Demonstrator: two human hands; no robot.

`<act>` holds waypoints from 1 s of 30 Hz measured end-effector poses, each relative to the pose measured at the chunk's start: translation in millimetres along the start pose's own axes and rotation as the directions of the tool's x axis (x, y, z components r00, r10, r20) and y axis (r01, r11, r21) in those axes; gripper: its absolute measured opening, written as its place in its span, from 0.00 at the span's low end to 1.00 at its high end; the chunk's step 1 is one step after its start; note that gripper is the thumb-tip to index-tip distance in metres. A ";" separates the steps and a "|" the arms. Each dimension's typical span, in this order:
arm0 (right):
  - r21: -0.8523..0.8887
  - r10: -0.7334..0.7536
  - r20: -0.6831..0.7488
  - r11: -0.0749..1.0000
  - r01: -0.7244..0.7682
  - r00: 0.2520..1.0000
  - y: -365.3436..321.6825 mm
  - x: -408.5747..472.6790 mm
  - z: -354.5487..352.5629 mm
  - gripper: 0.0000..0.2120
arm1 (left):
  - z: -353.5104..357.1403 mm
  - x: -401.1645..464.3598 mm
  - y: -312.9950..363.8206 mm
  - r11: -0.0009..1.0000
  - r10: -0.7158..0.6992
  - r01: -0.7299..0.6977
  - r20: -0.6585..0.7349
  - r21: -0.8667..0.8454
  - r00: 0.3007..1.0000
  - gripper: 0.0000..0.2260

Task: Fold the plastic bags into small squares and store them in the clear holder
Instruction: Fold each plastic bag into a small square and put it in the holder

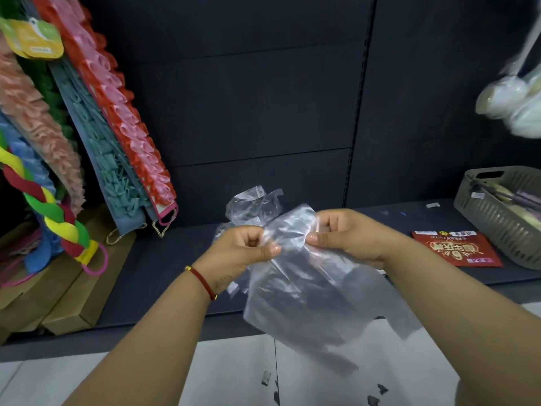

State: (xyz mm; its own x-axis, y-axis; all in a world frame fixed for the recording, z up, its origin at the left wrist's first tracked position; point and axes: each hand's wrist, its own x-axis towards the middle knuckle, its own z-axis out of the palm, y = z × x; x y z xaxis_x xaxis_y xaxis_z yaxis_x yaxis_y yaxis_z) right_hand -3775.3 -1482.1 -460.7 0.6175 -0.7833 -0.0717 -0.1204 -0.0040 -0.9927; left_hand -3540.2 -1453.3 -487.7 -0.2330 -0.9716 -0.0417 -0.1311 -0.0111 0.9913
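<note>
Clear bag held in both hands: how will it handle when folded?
Likely floppy: the clear bag droops and creases below the left hand and right hand pinching its top edge. Probably very light, being thin, see-through film. Glossy, so folds may slip open.

A shop aisle is indicated. Dark metal shelving with slotted uprights is seen; packaged bath scrubbers with a yellow tag are hung at left. A red packet and a grey basket are laid on the shelf.
</note>
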 end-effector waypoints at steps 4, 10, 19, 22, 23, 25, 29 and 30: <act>-0.033 0.203 0.197 0.979 -0.201 0.959 7.1 -5.8 -25.1 0.14 | -13.0 -0.9 7.0 0.984 0.037 -0.067 -0.183 -0.164 0.982 0.17; 0.061 0.246 -0.023 0.968 -0.244 0.969 13.6 -11.5 -46.9 0.04 | -32.2 -4.5 9.5 0.914 -0.101 -0.064 -0.378 -0.400 0.920 0.14; 0.638 0.175 -0.113 0.768 -0.064 0.978 26.8 -0.9 -6.8 0.41 | -11.3 2.8 4.1 0.826 -0.249 -0.086 -0.498 -0.557 0.831 0.12; 0.496 0.204 -0.376 0.868 0.011 0.904 27.5 9.4 16.0 0.33 | -2.1 7.5 0.7 0.886 -0.177 -0.151 -0.619 -0.439 0.765 0.09; 0.434 0.184 -0.501 0.899 0.062 0.845 27.4 11.6 16.0 0.36 | -0.5 6.5 2.5 0.915 -0.136 -0.165 -0.666 -0.369 0.733 0.10; 0.258 0.083 -0.661 0.958 0.122 0.745 25.8 12.6 9.9 0.43 | 0.2 1.8 4.8 0.968 -0.024 -0.168 -0.733 -0.187 0.680 0.16; 0.071 -0.080 -0.671 0.983 0.172 0.737 22.2 2.8 1.9 0.44 | -5.3 -5.0 8.0 0.986 0.165 -0.148 -0.668 0.082 0.725 0.06; 0.043 -0.100 -0.653 0.985 0.168 0.751 19.4 0.6 1.6 0.39 | -7.1 -5.5 8.2 0.984 0.178 -0.132 -0.650 0.120 0.739 0.06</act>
State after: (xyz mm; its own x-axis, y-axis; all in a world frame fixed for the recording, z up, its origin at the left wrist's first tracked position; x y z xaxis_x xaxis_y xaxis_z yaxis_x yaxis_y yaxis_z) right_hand -3776.1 -1481.6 -480.1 -0.0320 -0.9936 0.1087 0.0185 -0.1093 -0.9938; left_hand -3533.1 -1449.8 -478.5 0.4313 -0.8733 0.2267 -0.2136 0.1452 0.9661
